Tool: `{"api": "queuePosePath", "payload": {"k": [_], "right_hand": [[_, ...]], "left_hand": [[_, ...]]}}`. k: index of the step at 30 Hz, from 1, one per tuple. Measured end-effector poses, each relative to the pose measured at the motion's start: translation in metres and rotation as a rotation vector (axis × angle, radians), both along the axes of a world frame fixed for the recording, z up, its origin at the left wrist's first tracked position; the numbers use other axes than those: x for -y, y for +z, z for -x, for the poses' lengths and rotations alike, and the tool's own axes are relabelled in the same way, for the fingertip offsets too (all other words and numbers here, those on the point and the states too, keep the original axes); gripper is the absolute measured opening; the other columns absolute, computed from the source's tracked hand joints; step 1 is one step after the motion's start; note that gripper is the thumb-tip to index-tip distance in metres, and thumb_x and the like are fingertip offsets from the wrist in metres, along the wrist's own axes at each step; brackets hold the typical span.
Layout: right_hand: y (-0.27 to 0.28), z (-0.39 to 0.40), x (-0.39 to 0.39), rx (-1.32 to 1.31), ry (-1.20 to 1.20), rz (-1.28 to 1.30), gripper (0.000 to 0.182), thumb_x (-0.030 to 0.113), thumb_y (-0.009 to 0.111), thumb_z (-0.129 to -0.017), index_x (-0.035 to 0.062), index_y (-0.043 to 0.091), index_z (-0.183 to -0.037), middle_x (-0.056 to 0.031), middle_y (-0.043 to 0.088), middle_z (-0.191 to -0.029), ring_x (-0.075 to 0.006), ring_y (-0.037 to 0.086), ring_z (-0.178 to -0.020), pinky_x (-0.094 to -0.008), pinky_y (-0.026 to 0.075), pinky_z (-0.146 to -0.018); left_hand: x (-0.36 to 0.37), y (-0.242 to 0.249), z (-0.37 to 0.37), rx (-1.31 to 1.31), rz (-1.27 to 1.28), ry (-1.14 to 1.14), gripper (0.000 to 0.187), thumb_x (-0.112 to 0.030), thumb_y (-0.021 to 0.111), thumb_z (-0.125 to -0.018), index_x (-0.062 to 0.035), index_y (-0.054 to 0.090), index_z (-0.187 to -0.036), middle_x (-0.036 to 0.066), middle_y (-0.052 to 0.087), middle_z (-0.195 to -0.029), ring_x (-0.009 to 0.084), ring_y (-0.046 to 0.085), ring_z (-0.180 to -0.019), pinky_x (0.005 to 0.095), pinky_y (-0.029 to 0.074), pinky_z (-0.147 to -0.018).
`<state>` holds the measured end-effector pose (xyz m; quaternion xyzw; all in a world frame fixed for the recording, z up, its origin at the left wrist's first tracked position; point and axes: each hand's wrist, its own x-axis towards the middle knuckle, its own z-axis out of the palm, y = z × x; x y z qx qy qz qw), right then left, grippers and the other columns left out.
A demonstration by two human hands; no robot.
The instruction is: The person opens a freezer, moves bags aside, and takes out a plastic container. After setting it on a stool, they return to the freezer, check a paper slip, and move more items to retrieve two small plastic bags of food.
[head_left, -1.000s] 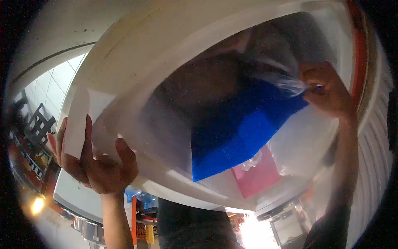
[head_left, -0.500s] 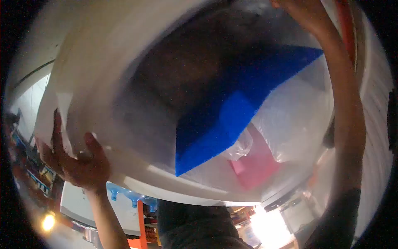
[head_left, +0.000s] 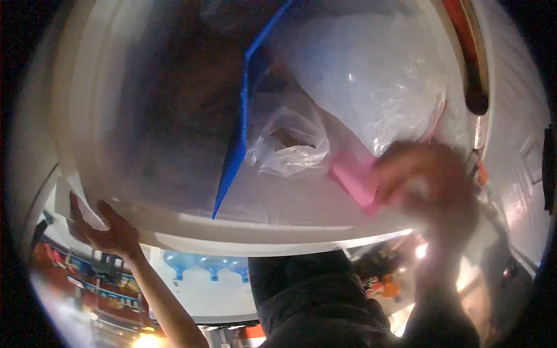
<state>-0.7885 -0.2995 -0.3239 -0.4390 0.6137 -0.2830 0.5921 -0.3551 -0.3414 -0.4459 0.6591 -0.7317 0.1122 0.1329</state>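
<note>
The right hand point(head_left: 426, 185) is blurred with motion, so I cannot tell how far its fingers are spread; they sit at the near wall of the white box point(head_left: 278, 217), against the lower corner of the pink sheet point(head_left: 355, 177), and may be touching it. To do this reach well, I judge the fingers should close on that pink corner alone, clear of the clear plastic bags point(head_left: 360, 75) bunched just above them. Further over, the blue sheet point(head_left: 235, 156) stands edge-on inside the box. The left hand point(head_left: 107, 232) is open, palm and fingers pressed up under the box's outer rim, steadying it; it should hold firm.
</note>
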Motion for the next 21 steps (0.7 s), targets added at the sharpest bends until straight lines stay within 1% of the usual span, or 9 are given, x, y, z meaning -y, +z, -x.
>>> {"api": "queuePosePath", "payload": {"k": [2, 5, 8, 10, 11, 13, 15, 19, 21], "right_hand": [[-0.028, 0.032, -0.076, 0.082, -0.021, -0.695, 0.019, 0.017, 0.07, -0.08, 0.0027, 0.063, -0.092, -0.0086, 0.065, -0.081, -0.0152, 0.063, -0.073, -0.0263, 0.05, -0.067], [-0.147, 0.065, -0.213, -0.298, 0.259, -0.518, 0.064, 0.03, 0.076, -0.074, 0.0039, 0.05, -0.126, -0.0192, 0.056, -0.12, -0.0287, 0.054, -0.111, -0.0401, 0.042, -0.096], [-0.233, 0.031, -0.221, -0.24, 0.007, -0.05, 0.12, 0.042, 0.084, -0.058, 0.0019, 0.014, -0.147, -0.0276, 0.023, -0.146, -0.0433, 0.018, -0.138, -0.0473, 0.008, -0.114], [-0.224, -0.005, -0.164, -0.667, 0.154, -0.056, 0.119, 0.029, 0.089, -0.05, -0.0022, 0.019, -0.142, -0.0271, 0.034, -0.136, -0.045, 0.032, -0.127, -0.0474, 0.026, -0.109], [-0.31, -0.039, -0.18, -0.196, -0.455, 0.218, 0.092, 0.033, 0.084, -0.055, -0.0026, 0.042, -0.13, -0.025, 0.043, -0.129, -0.0439, 0.034, -0.126, -0.0488, 0.031, -0.104], [-0.342, -0.077, -0.159, -1.106, -0.015, 0.119, 0.052, 0.027, 0.075, -0.066, -0.0018, 0.061, -0.107, -0.0231, 0.056, -0.115, -0.0383, 0.048, -0.117, -0.0509, 0.037, -0.096], [-0.314, -0.075, -0.139, -0.661, 0.09, -0.104, 0.024, 0.016, 0.066, -0.071, 0.0001, 0.067, -0.088, -0.0207, 0.063, -0.097, -0.0349, 0.06, -0.101, -0.0511, 0.044, -0.087], [-0.27, -0.102, -0.148, -0.507, 0.034, 0.127, 0.018, 0.007, 0.061, -0.07, -0.0003, 0.066, -0.086, -0.0195, 0.065, -0.087, -0.0364, 0.065, -0.085, -0.0483, 0.049, -0.08], [-0.249, -0.097, -0.157, -0.251, -0.354, 0.173, 0.019, 0.001, 0.058, -0.069, -0.0018, 0.065, -0.086, -0.0194, 0.064, -0.082, -0.0404, 0.063, -0.083, -0.0455, 0.05, -0.074]], "left_hand": [[-0.004, -0.003, 0.006, -0.041, 0.058, -0.02, 0.04, -0.036, 0.058, -0.09, -0.0085, 0.06, -0.12, 0.013, 0.058, -0.118, 0.0328, 0.046, -0.113, 0.0473, 0.04, -0.094], [-0.009, -0.003, 0.002, 0.029, 0.083, -0.103, 0.043, -0.042, 0.054, -0.09, -0.009, 0.061, -0.117, 0.013, 0.057, -0.121, 0.0333, 0.047, -0.114, 0.0488, 0.041, -0.094], [-0.009, -0.001, 0.009, 0.044, 0.09, -0.145, 0.039, -0.035, 0.057, -0.089, -0.0077, 0.061, -0.116, 0.013, 0.057, -0.121, 0.0338, 0.048, -0.113, 0.0485, 0.041, -0.095], [-0.017, 0.003, 0.015, 0.065, 0.074, -0.195, 0.036, -0.026, 0.061, -0.086, -0.0058, 0.061, -0.116, 0.014, 0.057, -0.12, 0.0345, 0.049, -0.114, 0.0494, 0.041, -0.095], [-0.016, 0.004, 0.014, 0.05, 0.068, -0.244, 0.035, -0.022, 0.062, -0.085, -0.0057, 0.061, -0.116, 0.014, 0.058, -0.119, 0.0348, 0.049, -0.114, 0.0504, 0.039, -0.097], [-0.013, -0.001, -0.004, 0.142, 0.112, -0.267, 0.033, -0.015, 0.062, -0.084, -0.005, 0.06, -0.116, 0.016, 0.059, -0.117, 0.0348, 0.048, -0.116, 0.0519, 0.034, -0.102], [-0.016, -0.001, -0.007, 0.14, 0.097, -0.312, 0.033, -0.014, 0.061, -0.084, -0.0048, 0.061, -0.115, 0.016, 0.059, -0.117, 0.0351, 0.048, -0.116, 0.0515, 0.032, -0.104], [-0.029, 0.007, 0.007, 0.031, 0.046, -0.262, 0.031, -0.012, 0.06, -0.082, -0.0042, 0.061, -0.113, 0.017, 0.059, -0.116, 0.036, 0.049, -0.114, 0.0505, 0.028, -0.107], [-0.024, 0.002, 0.001, 0.105, 0.043, -0.246, 0.031, -0.012, 0.059, -0.084, -0.0048, 0.061, -0.113, 0.016, 0.058, -0.117, 0.0354, 0.05, -0.111, 0.0491, 0.031, -0.105]]}}
